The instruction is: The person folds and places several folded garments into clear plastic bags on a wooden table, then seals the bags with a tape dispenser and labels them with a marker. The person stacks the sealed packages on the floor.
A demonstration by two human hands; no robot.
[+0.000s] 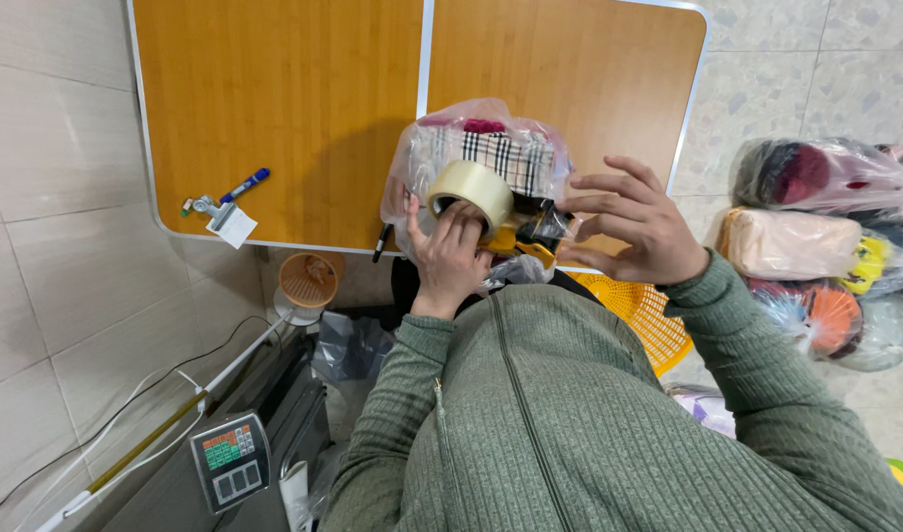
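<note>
Far left, at 9 o'clock on the orange folding table (274,99) — a blue-capped pen (245,184) with a clip and tag, untouched. Left hand (448,258) closed around the tape dispenser (516,239), fingers through the clear tape roll (471,187). Behind, toward 12 o'clock, the bagged plaid garment (491,153). Right hand (629,222) spread wide, fingertips at the dispenser's front — holding nothing firmly. Risk: loose tape folding onto itself or snagging the thin bag.

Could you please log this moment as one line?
left hand: grips yellow tape dispenser | right hand: open beside it | clear plastic-wrapped checked bundle on orange wooden table
</note>
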